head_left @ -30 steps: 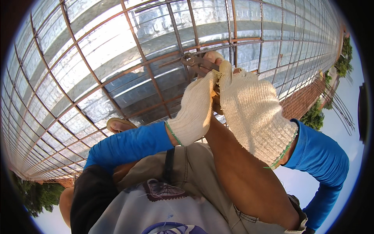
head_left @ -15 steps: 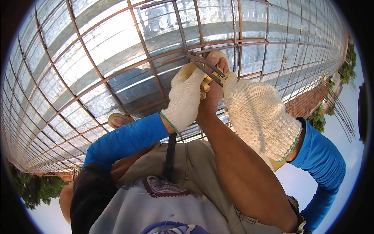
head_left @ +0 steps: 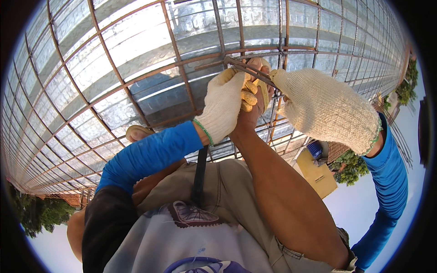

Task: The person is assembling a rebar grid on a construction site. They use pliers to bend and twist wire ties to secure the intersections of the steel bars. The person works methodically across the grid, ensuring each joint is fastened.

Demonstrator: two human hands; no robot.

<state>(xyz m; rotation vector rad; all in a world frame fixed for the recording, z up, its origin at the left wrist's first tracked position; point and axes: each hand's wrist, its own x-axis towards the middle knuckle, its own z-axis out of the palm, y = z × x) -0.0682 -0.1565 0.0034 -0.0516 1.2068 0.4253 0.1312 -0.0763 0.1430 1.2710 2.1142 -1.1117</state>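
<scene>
My right hand (head_left: 325, 102), in a white knit work glove, is closed around the handle ends of brown metal pincers (head_left: 248, 68). The head of the pincers meets a rusty rebar crossing, just beyond my left glove. My left hand (head_left: 224, 102), gloved with yellow-coated fingertips, has its fingers curled beside the pincers. What those fingers hold is hidden. Thin strands of wire (head_left: 262, 113) hang between the two gloves. One bare foot in a sandal (head_left: 260, 64) rests on the mesh right behind the pincers.
A rebar grid (head_left: 175, 43) spreads beneath me over shiny corrugated metal decking (head_left: 136, 36). My other foot (head_left: 138, 133) stands at the left. Long loose bars (head_left: 398, 132) stick out at the far right. A yellow building wall (head_left: 314, 175) and trees lie below, past the edge.
My right hand has moved right and away from my left hand, still on the pincer handles. The view has shifted slightly, and the yellow wall shows more.
</scene>
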